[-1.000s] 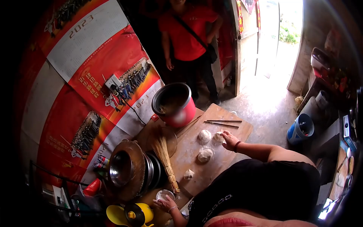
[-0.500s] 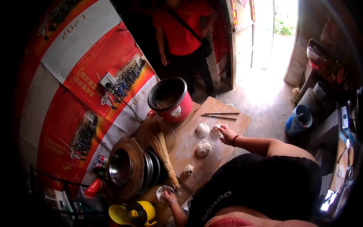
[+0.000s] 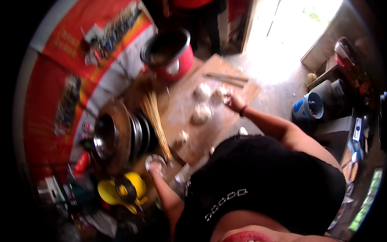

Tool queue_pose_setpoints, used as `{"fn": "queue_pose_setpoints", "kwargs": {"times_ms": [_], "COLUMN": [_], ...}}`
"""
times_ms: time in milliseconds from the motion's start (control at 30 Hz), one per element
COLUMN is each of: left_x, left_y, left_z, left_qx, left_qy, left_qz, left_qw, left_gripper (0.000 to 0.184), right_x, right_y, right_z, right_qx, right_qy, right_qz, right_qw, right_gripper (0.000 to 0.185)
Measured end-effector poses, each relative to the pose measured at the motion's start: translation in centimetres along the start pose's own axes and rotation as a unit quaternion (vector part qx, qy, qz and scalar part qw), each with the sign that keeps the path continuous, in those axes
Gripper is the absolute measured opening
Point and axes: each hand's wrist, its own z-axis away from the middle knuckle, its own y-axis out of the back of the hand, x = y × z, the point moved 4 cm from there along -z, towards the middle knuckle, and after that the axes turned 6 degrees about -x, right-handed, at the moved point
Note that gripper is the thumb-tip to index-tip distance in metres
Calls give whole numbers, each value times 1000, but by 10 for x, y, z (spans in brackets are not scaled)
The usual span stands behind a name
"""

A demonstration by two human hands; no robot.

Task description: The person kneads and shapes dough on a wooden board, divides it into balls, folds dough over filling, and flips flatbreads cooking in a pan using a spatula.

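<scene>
On the wooden board (image 3: pixel 177 109) lie two pale dough lumps side by side, the left one (image 3: pixel 202 92) and the right one (image 3: pixel 219 94), with a third (image 3: pixel 201 114) below them and a smaller piece (image 3: pixel 182 137) nearer me. My right hand (image 3: pixel 233 101) touches the right edge of the right lump; its fingers are blurred. At the small bowl of white powder (image 3: pixel 155 161), my left hand (image 3: pixel 156 171) reaches to the near rim, and its fingers are smeared by motion. A straw brush (image 3: pixel 156 121) lies just beyond the bowl.
A red pot (image 3: pixel 177 66) stands at the board's far left, chopsticks (image 3: pixel 225 78) at its far end. Metal basins (image 3: pixel 105 137) and a yellow kettle-like container (image 3: pixel 135 186) are at left. A blue bucket (image 3: pixel 307 107) stands on the floor. A person (image 3: pixel 199 20) stands beyond.
The view has tilted down, so everything sits higher in it. My left hand has moved from the bowl's side into it, then back to its near rim. My right hand stays by the right lump.
</scene>
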Motion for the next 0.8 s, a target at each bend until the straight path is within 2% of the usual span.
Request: {"fn": "queue_pose_setpoints", "kwargs": {"times_ms": [33,67,100,167,233,267,300,367,400,433,500,567,600,633,667,700,767,800], "left_x": [-9,-13,-2,11,35,46,57,89,113,137,177,215,228,235,242,247,277,269], "left_y": [2,4,4,6,5,2,-6,-23,-35,-50,-85,-127,-150,-172,-195,-215,-237,-259], "left_z": [8,17,27,43,62,72,81,92,102,113,133,152,151,147,148,144,161,142], "left_qx": [2,7,47,54,46,42,-9,-110,-205,-221,-256,-256,-304,-346,-355,-330,-318,-290], "left_qy": [51,95,68,64,37,23,2,-48,-99,-112,-101,-141,-170,-203,-169,-153,-150,-178], "left_qz": [150,261,323,402,388,382,413,470,433,374,347,308,294,276,308,182,109,59], "left_qw": [987,961,943,912,920,923,911,875,872,894,897,905,890,873,866,913,930,938], "left_gripper": [18,19,26,28,29,29,28,24,14,11,11,9,9,9,10,8,12,15], "right_x": [42,41,25,5,-23,-42,-58,-50,-29,-13,-10,8,-1,-26,-53,-67,-30,-18], "right_y": [-20,-21,-13,-21,-40,-40,-39,-34,-29,-15,19,0,-9,0,10,20,25,30], "right_z": [-21,-18,-15,-10,-1,7,14,2,-16,-31,-37,-48,-48,-32,-16,-9,-30,-37], "right_qx": [159,107,67,61,-75,-135,-195,-72,-81,-68,-22,-33,-50,-134,-189,-168,-106,-107], "right_qy": [147,27,-89,-8,125,164,202,373,304,155,127,344,458,423,411,432,257,180], "right_qz": [15,-71,-148,-114,-188,-90,9,105,-22,-119,48,-10,30,-18,17,71,90,84], "right_qw": [976,991,983,992,971,973,960,919,949,978,990,938,887,896,892,883,956,974], "right_gripper": [35,36,37,39,49,54,59,64,63,64,66,62,56,51,53,57,58,58]}}
